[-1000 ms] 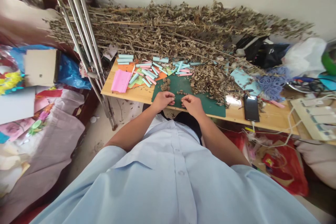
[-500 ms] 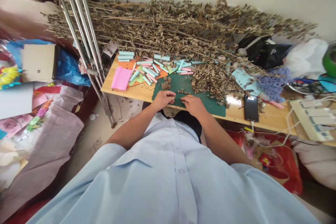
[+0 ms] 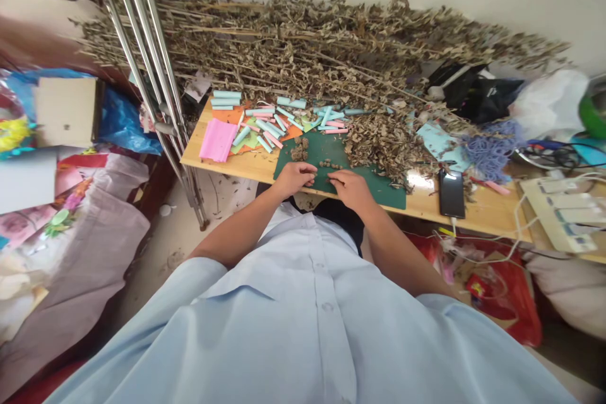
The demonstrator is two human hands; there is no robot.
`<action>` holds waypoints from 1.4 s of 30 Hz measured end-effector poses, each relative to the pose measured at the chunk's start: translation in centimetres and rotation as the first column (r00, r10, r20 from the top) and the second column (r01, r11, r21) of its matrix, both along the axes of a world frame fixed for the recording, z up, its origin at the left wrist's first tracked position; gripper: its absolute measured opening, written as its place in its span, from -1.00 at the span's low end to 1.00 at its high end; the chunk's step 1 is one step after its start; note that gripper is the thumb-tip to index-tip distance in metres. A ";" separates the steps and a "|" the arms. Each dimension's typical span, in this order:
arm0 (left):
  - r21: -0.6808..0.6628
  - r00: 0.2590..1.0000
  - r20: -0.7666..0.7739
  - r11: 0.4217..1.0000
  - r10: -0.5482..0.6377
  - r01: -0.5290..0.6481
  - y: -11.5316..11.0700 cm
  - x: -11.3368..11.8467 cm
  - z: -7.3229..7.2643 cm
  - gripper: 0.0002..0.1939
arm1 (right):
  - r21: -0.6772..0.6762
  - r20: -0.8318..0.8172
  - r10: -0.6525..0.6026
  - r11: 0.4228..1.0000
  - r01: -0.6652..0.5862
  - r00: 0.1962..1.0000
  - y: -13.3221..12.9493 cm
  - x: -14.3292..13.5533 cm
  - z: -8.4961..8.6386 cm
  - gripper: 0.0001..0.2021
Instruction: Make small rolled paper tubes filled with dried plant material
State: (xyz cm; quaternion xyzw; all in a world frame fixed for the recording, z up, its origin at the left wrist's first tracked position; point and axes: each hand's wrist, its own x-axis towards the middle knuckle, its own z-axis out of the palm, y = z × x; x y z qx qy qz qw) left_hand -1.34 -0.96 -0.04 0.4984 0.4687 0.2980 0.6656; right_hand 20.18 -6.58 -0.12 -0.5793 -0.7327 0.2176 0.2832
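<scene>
Both hands are over the front edge of a green cutting mat point(image 3: 326, 141). My left hand point(image 3: 294, 179) is closed, its thumb and fingertips pinched; whatever sits between them is too small to name. A short gap to the right, my right hand point(image 3: 349, 185) also has its fingertips pinched together, low over the mat, and I cannot make out what is in them. Just beyond the fingers lies a short row of small brown balls point(image 3: 330, 165). A clump of crumbled brown plant matter point(image 3: 299, 149) rests behind my left hand. Dried leaves point(image 3: 383, 145) are heaped on the mat's right part.
Blue and pink paper rolls point(image 3: 274, 123) and a pink paper stack point(image 3: 218, 140) lie on the table's left. Bundles of dried stalks point(image 3: 284, 44) fill the back. A phone point(image 3: 451, 193) charges at right, near a power strip point(image 3: 558, 214). Metal crutches point(image 3: 151, 57) stand at left.
My right hand's fingertips have shifted very slightly, and a little more of the row of small balls shows. My left hand stays pinched in about the same place.
</scene>
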 end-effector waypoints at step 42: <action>-0.176 0.952 0.282 0.982 0.117 -0.069 0.1 -0.2 -0.8 -0.71 | -0.475 -0.619 -0.465 0.863 0.170 0.632 1.2 -4.5 0.2 -0.79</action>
